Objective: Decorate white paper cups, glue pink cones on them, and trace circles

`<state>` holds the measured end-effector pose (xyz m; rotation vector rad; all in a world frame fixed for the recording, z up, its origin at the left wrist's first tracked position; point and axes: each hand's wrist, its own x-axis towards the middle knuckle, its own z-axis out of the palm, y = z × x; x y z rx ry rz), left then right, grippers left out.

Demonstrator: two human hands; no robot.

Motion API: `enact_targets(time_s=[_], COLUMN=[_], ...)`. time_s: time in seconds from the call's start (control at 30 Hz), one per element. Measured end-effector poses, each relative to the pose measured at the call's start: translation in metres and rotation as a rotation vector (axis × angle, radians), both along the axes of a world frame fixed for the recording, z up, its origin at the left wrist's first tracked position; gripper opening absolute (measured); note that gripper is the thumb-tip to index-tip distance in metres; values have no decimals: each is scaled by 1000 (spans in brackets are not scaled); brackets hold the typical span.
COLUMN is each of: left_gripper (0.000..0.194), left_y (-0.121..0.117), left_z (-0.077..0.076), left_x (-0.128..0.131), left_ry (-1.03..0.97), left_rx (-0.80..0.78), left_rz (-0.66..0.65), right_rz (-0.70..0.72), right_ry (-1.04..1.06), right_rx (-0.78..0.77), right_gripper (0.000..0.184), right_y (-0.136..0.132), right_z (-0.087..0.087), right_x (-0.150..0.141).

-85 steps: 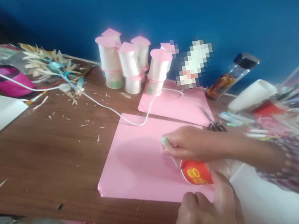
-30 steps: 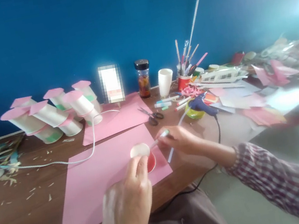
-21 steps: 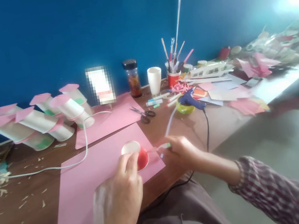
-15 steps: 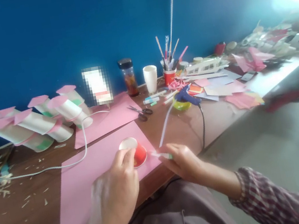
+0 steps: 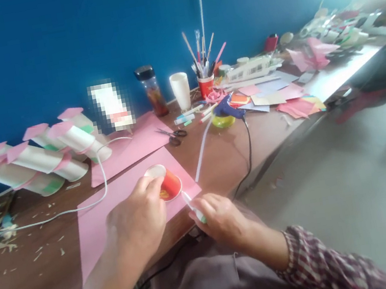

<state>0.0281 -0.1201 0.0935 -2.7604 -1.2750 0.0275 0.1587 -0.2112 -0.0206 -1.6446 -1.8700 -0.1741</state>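
My left hand (image 5: pixel 141 213) grips a red paper cup (image 5: pixel 170 184) by its upper rim and side. The cup's open mouth faces up and away to the left, and its base edge is on the right. Under it lies a sheet of pink paper (image 5: pixel 108 214). My right hand (image 5: pixel 221 219) is closed around a white marker (image 5: pixel 192 204) with a green end. The marker's tip points up-left, right by the cup's lower right edge; whether it touches cannot be seen.
Behind are scissors (image 5: pixel 174 138) on another pink sheet (image 5: pixel 133 145), and a blue glue gun (image 5: pixel 227 107) with its cord. White tubes with pink tops (image 5: pixel 32 163) stand left. A jar (image 5: pixel 154 91), white cup (image 5: pixel 180 89) and brush holder (image 5: pixel 207 86) line the wall. Paper scraps (image 5: pixel 277 94) lie right.
The marker has turned from pointing left to pointing up-left, its tip nearer the cup's edge. My right hand sits lower relative to the cup. The whole view has shifted slightly.
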Motion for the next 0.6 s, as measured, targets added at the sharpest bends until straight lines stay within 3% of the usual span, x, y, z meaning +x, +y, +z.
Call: enact_targets(time_s=[0.27,0.47,0.6], left_gripper=[50,46,45], left_y=[7,13,18], left_z=[-3,3,1], left_x=[-5,-7,-8], left_ry=[0,28,48], left_rx=[-49,-68,-44], left_rz=[-35,-123,-181], right_rz=[105,246,218], right_ry=[45,-7,-28], right_rx=[191,227,237], right_gripper=[14,13,11], right_y=[-9,0,7], right_z=[2,-2,-2], right_x=[-12,-20,-23])
